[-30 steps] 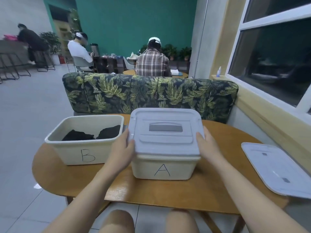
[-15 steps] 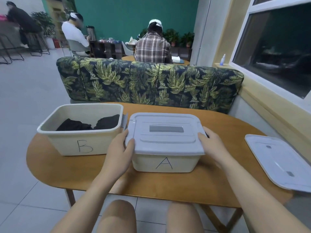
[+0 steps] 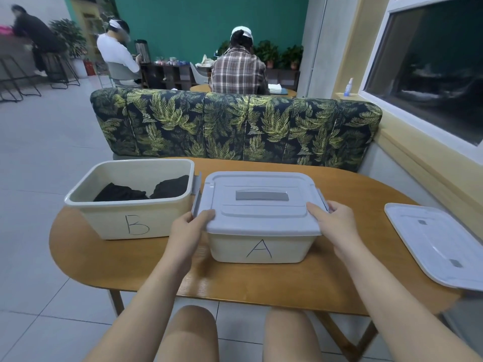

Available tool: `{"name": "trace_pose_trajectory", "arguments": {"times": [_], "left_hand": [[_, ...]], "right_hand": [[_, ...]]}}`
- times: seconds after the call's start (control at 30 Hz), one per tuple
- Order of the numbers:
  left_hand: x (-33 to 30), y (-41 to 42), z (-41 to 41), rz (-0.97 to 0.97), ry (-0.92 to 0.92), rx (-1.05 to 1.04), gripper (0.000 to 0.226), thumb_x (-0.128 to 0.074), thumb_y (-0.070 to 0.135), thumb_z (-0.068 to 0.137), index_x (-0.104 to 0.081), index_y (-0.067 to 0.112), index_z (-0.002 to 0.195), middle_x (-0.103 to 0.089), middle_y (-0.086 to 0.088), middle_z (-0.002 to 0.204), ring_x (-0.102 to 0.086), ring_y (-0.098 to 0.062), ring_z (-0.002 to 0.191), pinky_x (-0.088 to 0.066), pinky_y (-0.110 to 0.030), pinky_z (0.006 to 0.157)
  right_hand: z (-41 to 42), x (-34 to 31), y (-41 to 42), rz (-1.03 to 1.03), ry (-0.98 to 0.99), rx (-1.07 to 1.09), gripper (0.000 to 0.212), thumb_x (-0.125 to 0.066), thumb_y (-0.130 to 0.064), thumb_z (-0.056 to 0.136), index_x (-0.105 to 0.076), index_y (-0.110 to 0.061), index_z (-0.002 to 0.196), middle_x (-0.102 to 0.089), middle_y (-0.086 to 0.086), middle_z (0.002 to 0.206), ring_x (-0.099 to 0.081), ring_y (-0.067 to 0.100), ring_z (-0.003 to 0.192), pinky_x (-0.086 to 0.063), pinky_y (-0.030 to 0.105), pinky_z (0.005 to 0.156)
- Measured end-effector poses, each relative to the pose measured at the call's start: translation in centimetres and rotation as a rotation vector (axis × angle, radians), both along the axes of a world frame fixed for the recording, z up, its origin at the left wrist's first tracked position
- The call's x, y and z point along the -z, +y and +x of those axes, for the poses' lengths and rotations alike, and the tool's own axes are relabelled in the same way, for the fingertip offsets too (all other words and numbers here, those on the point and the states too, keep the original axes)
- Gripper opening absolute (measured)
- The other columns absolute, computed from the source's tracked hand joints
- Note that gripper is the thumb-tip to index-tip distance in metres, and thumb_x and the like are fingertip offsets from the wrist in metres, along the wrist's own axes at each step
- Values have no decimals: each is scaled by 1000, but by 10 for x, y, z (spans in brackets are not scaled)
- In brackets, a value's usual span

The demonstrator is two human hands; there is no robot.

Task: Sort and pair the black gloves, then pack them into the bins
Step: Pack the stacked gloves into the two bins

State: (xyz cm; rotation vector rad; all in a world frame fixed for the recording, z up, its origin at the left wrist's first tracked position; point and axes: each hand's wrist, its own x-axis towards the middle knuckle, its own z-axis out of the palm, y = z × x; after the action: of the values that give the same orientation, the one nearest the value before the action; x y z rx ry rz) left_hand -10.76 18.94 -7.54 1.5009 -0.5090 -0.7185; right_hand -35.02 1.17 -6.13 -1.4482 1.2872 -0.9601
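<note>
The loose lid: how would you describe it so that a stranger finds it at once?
On the oval wooden table, look to the far right edge, beyond bin A. The loose lid lies flat there, partly overhanging; unlike the other grey lid, it covers no bin.

Café or lounge-type room: dark leaf-print upholstered bench seat (image 3: 235,126) behind a rounded wooden counter (image 3: 261,280), teal back wall (image 3: 209,27), grey tiled floor (image 3: 39,152). Other people sit at further tables; black metal bar stools (image 3: 15,79) far left, potted green plants (image 3: 279,54), a dark low shelf unit (image 3: 170,74) with small items, a large dark window (image 3: 431,66) at right.
</note>
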Motion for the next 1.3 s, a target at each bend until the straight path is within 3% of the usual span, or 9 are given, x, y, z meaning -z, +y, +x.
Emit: {"name": "trace_pose_trajectory", "arguments": {"times": [0.13, 0.37, 0.6, 0.77, 0.9, 1.0, 1.07, 1.17, 1.3], "left_hand": [[-2, -5, -10, -77, -9, -24, 16, -66, 20, 96, -70, 20, 112, -78, 3, 104, -72, -13, 98, -55, -27, 81], [-3, -17, -26, -78, -279, -26, 35, -58, 30, 91, -68, 34, 124, -75, 15, 108, -70, -10, 102, -57, -40, 92], [-10, -56, -34, -52, -369, -12, 28, -55, 21, 94, -69, 45, 102, -75, 12, 99, -68, -16, 98, -55, -40, 89], [-12, -99, -26, -18, -396, 2, 30, -52, 21, 94, -70, 30, 116, -73, 10, 104, -65, -21, 104, -51, -37, 86], [-14, -116, -28, 49, -434, -13, 28, -45, 29, 104, -64, 25, 124, -64, 9, 110, -55, -24, 110, -40, -36, 89], [-1, -113, -39, 145, -843, -196, 48, -34, 36, 109, -51, 4, 140, -51, -21, 145, -40, -38, 136, -31, -47, 113], [7, -115, -73, -21, -1168, -248, 48, -36, 30, 107, -50, 1, 142, -42, -25, 152, -37, -40, 140, -28, -49, 115], [18, -132, -159, -340, -1367, 103, 38, -44, 22, 104, -62, 1, 130, -48, -23, 147, -48, -41, 127, -37, -48, 108], [57, -163, -274, -335, -1338, 635, 39, -52, 19, 102, -59, 7, 138, -46, -17, 154, -47, -34, 137, -39, -43, 114]], "right_hand": [[-1, -3, 1, -103, 109, -15, 7, -73, -26, 92, -70, -23, 97, -75, -2, 94, -71, 27, 92, -56, 43, 80], [-13, -12, -2, -227, 262, 4, 22, -64, -24, 96, -75, -7, 105, -76, 12, 97, -67, 35, 96, -55, 49, 84], [-19, -14, -26, -187, 190, 56, 13, -63, -23, 98, -72, -13, 101, -74, 15, 110, -65, 37, 107, -53, 51, 91], [-11, -9, -72, -136, 106, 64, 30, -64, -24, 97, -69, 2, 112, -71, 22, 111, -66, 39, 95, -52, 41, 77], [-25, -20, -79, -106, 226, -94, 64, -52, -53, 102, -47, -14, 152, -58, -1, 143, -54, 23, 130, -43, 40, 106], [-88, -1, -64, -68, 317, -215, 75, -44, -66, 100, -24, -30, 162, -33, -9, 164, -29, 17, 152, -23, 39, 122], [-152, 28, -56, -119, 473, -168, 78, -52, -65, 97, -25, -31, 162, -27, -11, 166, -25, 14, 154, -22, 38, 124], [-242, 68, -50, -201, 805, -7, 76, -64, -48, 93, -33, -26, 159, -26, -5, 168, -18, 16, 156, -14, 41, 127], [-307, 100, -39, -250, 1040, -49, 77, -57, -24, 87, -30, -22, 160, -20, -2, 170, -11, 17, 158, -1, 40, 128]]}}
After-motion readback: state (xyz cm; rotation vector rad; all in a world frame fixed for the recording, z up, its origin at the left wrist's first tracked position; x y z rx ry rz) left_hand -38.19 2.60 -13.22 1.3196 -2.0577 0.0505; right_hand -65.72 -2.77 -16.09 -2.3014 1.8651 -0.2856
